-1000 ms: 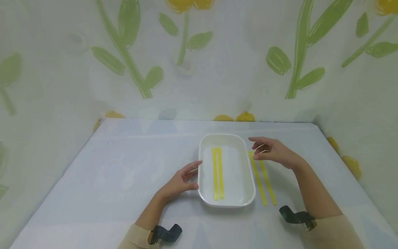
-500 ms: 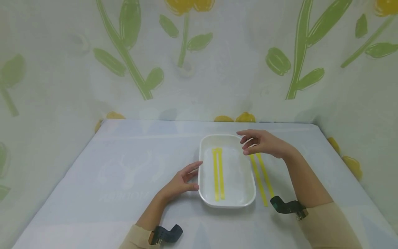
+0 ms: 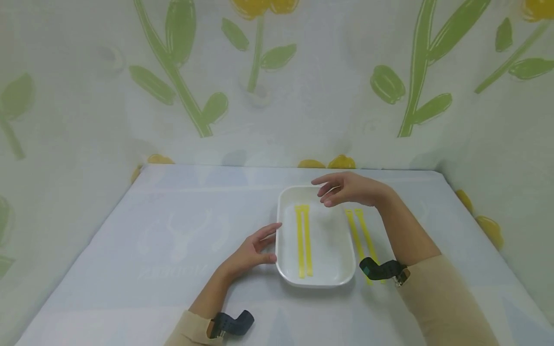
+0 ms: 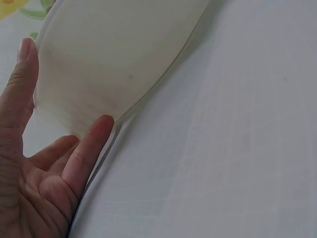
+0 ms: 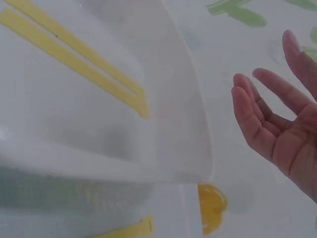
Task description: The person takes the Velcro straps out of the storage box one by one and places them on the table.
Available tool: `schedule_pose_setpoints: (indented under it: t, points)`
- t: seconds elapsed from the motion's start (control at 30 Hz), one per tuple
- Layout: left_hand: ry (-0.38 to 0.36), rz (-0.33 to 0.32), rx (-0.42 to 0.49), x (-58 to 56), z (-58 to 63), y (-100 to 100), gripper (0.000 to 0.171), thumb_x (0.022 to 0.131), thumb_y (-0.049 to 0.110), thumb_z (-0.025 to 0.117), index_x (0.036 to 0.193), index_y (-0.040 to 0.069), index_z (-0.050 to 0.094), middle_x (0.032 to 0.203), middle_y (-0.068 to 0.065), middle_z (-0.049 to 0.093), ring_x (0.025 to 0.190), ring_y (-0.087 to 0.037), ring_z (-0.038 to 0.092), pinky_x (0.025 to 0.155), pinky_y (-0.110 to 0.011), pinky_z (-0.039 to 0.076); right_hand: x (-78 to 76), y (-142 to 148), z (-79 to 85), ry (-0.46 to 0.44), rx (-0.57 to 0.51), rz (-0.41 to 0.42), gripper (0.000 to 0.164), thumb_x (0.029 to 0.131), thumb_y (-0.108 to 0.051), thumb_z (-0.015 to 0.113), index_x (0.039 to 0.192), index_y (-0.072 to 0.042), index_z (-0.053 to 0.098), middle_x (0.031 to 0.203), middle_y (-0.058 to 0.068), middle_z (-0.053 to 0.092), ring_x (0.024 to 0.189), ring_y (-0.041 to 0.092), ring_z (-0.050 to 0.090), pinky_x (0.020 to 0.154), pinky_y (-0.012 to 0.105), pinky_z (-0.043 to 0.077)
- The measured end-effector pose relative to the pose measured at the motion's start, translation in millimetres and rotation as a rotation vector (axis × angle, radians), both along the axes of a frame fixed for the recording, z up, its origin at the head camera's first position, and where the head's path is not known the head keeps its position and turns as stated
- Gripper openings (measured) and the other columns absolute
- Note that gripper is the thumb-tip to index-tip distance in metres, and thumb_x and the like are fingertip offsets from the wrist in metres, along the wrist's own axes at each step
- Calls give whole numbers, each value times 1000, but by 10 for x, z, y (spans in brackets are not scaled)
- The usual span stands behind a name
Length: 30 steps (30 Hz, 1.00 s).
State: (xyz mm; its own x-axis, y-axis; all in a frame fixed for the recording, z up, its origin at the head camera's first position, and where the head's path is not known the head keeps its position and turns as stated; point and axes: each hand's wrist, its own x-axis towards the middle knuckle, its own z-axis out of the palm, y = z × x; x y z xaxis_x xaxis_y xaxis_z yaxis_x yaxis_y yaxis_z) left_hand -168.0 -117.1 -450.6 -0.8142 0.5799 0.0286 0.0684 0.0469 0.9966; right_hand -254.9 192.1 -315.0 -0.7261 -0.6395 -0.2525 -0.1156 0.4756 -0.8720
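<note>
A white oblong tray (image 3: 331, 240) stands upright on the table. Inside it lies a narrow yellow piece (image 3: 299, 245) with two long flat legs joined at the far end. Another two-legged yellow piece (image 3: 356, 230) is on the table to the right, partly hidden by the right wrist's camera. My left hand (image 3: 253, 250) touches the tray's left side with fingers and thumb; in the left wrist view its fingertips (image 4: 104, 124) rest against the outer wall. My right hand (image 3: 352, 187) hovers over the tray's far right corner, fingers loosely bent, holding nothing.
The pale table (image 3: 173, 230) has faint printed figures and reaches back to a flower-patterned wall covering (image 3: 324, 96). Similar covering rises at both sides. A dark camera (image 3: 233, 324) sits on the left wrist and another dark camera (image 3: 381, 269) on the right.
My right hand has moved left and away from me, from above the yellow piece on the table to the tray's far right corner. The left hand and tray stay put.
</note>
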Motion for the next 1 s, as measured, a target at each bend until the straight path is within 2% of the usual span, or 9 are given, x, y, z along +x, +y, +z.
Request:
schedule_pose_setpoints:
  t: [0.2,0.37,0.43,0.53,0.67,0.83,1.0]
  points:
    - [-9,2,1,1,-9,0,82,78,26,78,147,16,34,155,-9,27,140,-35,28,100,-36,45,-105,-161,-52,-115,96,-22,69,79,-26,76,140,-11,45,129,21,55,112,31,58,99,43,46]
    - [-17,11,-17,-3,-34,2,81,78,25,78,147,18,35,155,-8,27,140,-34,29,99,-33,46,-213,-261,-189,-236,84,-96,70,81,-18,75,140,-2,41,125,25,55,112,38,57,97,43,47]
    - [-25,12,-12,-4,-38,7,80,79,23,78,147,19,35,154,-9,27,140,-34,29,99,-33,46,-244,-289,-250,-249,86,-120,65,83,-15,72,140,-1,42,122,25,56,111,38,58,96,42,48]
    - [-28,9,-7,-1,-37,16,79,79,20,77,147,19,35,154,-9,27,140,-34,29,99,-35,45,-256,-349,-342,-221,145,-151,61,85,-16,71,139,-6,45,125,18,57,111,33,58,99,44,46]
    - [-22,6,-4,12,-28,26,79,79,23,77,147,18,35,154,-9,27,139,-35,29,100,-37,45,-248,-441,-494,-160,230,-182,62,82,-22,74,137,-11,48,126,13,56,107,23,56,99,41,45]
    - [-8,-1,3,12,-12,16,83,77,31,78,146,17,35,154,-8,28,139,-36,29,102,-39,42,-206,-570,-637,-125,225,-275,63,76,-17,80,131,-5,53,105,10,58,80,18,56,78,29,50]
    - [-14,-4,0,5,-9,16,83,77,32,78,147,18,34,154,-8,28,140,-34,28,101,-38,43,-164,-666,-709,7,287,-333,61,68,-18,85,123,-6,61,100,9,63,69,15,59,68,25,51]
